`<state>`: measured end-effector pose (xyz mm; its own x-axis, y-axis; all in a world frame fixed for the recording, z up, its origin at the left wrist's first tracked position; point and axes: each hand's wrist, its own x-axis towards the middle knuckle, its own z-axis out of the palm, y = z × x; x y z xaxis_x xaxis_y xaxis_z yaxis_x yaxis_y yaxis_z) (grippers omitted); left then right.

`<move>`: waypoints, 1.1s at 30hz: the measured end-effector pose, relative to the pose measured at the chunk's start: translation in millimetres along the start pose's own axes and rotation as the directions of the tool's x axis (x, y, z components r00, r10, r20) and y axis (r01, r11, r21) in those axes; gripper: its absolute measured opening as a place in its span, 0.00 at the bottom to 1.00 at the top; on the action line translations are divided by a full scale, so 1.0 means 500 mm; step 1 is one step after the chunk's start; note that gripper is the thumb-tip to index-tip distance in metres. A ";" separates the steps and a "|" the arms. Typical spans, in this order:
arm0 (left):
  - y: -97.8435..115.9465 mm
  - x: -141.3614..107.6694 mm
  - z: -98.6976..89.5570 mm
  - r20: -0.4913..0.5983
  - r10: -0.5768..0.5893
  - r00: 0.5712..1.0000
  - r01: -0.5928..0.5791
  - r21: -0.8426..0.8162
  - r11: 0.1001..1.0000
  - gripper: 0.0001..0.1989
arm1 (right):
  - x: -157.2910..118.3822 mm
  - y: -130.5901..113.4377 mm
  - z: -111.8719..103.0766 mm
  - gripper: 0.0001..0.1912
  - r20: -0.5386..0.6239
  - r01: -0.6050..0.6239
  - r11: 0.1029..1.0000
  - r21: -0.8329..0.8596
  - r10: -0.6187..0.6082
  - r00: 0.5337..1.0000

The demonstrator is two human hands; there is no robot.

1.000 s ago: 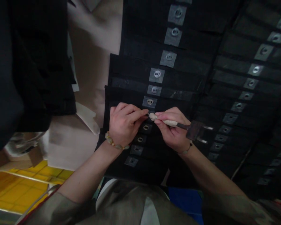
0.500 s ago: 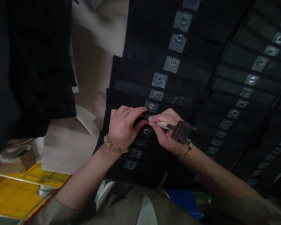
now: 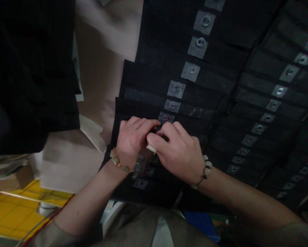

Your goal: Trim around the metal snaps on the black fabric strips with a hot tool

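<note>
Head camera view: a cream-handled tool (image 3: 150, 148) is clamped in the right hand (image 3: 175, 152), with its pale end showing at 9 o'clock from that hand. A blurred head (image 3: 140, 164) is seen at 8 o'clock, probably belonging to the same tool, though its form is hard to make out. The left hand (image 3: 133, 144) is laid on a black fabric panel (image 3: 195, 82), its fingers curled together and meeting the right hand's; whether anything is pinched between them cannot be told. A grey patch with a metal eyelet (image 3: 166, 118) lies just beside the left fingertips, at 2 o'clock from the left hand. A beaded bracelet (image 3: 119, 164) is worn on the left wrist, and a beaded cord (image 3: 205, 171) on the right. Black cloth (image 3: 33, 79) hangs at 10 o'clock of the frame, and a yellow tiled floor (image 3: 15, 214) is seen at 8 o'clock.
</note>
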<state>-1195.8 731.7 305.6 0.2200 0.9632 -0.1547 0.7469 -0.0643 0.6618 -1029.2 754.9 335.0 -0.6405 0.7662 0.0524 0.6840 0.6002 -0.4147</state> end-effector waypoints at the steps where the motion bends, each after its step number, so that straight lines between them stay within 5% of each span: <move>1: -0.002 -0.001 0.002 -0.004 0.001 1.000 -0.001 0.003 1.000 0.15 | 0.004 -0.003 0.002 0.05 0.004 0.003 1.000 -0.015 -0.003 1.000; 6: -0.006 -0.005 0.006 -0.020 0.011 1.000 -0.011 0.005 1.000 0.14 | 0.010 0.002 0.008 0.07 -0.020 -0.018 1.000 -0.013 0.018 1.000; 10: 0.012 0.002 -0.008 -0.009 -0.019 1.000 0.019 0.018 1.000 0.12 | -0.023 0.035 0.019 0.01 -0.145 -0.067 0.948 0.312 0.117 0.983; 13: 0.030 0.021 -0.012 -0.082 -0.037 0.996 0.041 0.052 0.998 0.09 | -0.045 0.065 0.026 0.07 -0.316 -0.061 0.834 0.548 0.274 0.908; 16: 0.032 0.047 -0.003 -0.210 -0.008 0.978 0.031 0.106 0.994 0.08 | -0.043 0.089 0.029 0.10 -0.445 0.010 0.825 0.564 0.294 0.846; 25: 0.005 0.069 0.011 -0.182 0.018 0.983 -0.002 0.088 0.996 0.09 | -0.009 0.122 0.038 0.06 -0.373 0.040 0.846 0.532 0.191 0.908; 33: 0.002 0.070 0.007 -0.168 0.008 0.986 -0.001 0.044 0.999 0.09 | 0.020 0.105 0.020 0.03 -0.205 -0.007 0.969 0.245 0.058 0.977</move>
<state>-1185.2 764.3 298.5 0.1175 0.9928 -0.0242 0.7738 -0.0762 0.6288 -1003.2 791.9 304.7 -0.5141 0.8308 0.2133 0.5817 0.5205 -0.6251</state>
